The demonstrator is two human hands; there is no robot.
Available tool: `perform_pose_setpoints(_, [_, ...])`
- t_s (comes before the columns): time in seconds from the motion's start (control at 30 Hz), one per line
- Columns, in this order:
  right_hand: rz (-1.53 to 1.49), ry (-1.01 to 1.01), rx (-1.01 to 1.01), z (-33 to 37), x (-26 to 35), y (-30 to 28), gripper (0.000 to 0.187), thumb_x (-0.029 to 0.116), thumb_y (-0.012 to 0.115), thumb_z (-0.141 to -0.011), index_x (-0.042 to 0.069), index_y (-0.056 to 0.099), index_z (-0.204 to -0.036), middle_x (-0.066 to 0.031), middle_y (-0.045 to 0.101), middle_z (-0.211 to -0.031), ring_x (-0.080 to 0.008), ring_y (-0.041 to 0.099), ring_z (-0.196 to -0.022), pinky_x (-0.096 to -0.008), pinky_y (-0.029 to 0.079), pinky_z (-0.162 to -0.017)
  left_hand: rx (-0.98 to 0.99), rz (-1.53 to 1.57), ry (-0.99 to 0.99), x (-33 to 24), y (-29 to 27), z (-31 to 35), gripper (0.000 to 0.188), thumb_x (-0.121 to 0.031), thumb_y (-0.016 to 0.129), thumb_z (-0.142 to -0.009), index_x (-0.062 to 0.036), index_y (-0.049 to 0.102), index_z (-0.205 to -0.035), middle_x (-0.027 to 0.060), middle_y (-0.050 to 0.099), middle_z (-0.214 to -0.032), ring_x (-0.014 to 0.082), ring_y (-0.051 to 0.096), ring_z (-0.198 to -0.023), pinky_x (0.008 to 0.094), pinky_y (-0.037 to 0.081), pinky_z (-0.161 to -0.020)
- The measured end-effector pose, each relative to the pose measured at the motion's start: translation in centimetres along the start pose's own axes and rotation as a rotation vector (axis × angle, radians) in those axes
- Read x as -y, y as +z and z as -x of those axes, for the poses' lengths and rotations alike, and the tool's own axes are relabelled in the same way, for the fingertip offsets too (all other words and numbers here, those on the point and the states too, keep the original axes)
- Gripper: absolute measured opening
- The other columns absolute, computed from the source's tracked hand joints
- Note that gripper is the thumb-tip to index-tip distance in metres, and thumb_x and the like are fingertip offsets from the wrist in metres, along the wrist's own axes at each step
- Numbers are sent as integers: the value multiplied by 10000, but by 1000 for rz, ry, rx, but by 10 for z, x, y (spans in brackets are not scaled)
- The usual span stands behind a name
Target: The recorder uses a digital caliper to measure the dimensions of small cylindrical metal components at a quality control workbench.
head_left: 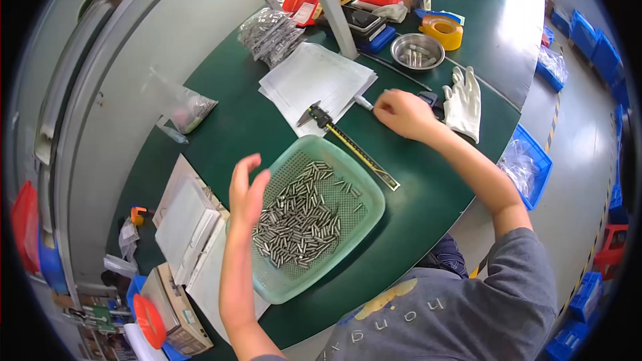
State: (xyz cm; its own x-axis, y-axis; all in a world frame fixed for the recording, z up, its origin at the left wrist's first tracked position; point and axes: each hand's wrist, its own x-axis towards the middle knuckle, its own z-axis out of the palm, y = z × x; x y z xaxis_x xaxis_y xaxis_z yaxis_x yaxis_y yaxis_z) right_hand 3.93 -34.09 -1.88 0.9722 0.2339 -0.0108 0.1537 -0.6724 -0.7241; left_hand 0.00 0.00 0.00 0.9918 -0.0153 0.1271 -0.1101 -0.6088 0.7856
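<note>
Spreading its fingers, the left hand (pixel 246 194) shows a released grip at the green basket (pixel 376 204), near the front edge of the worktop (pixel 414 220). The right hand (pixel 403 113) curls beside a white tube (pixel 363 101); its grasp I cannot tell. Knocking the basket could spill the metal pins (pixel 297 224); careless reaching, the calliper (pixel 349 144).

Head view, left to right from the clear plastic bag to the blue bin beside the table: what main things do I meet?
Clear plastic bag, left hand, caliper's black slider, right hand, white glove, blue bin.
</note>
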Motion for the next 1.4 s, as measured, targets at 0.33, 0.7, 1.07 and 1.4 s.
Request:
perform_pose_setpoints(0.33, [761,-277,-246,-42,-18,57,155,172,576,-747,82,611,-869,-57,590,-875,-215,548,-873,-340,416,-704,316,-1,-772,-8,54,-112,592,-448,522,-823,8,423,-1187,162,579,-1040,246,556,-879,393,425,-805])
perform_pose_setpoints(0.7, [705,-352,-318,-74,-9,56,151,140,607,-713,73,622,-848,-58,610,-889,-209,571,-882,-327,441,-688,377,282,-752,-6,71,-117,519,-356,452,-869,123,520,-1059,211,607,-972,284,586,-877,365,465,-845])
perform_pose_setpoints(1.07, [654,-350,-549,-82,-8,70,202,200,570,-746,74,603,-900,-66,577,-902,-218,532,-911,-363,404,-772,15,-239,-142,4,47,-77,321,-310,596,-782,-13,663,-884,105,664,-796,197,626,-746,337,472,-675])
perform_pose_setpoints(1.4, [371,-470,-605,61,-45,4,186,209,653,-721,83,543,-639,-73,534,-648,-264,532,-686,-382,402,-723,63,-384,149,-62,4,169,145,-143,564,-789,-10,559,-733,119,545,-776,281,547,-751,354,427,-678])
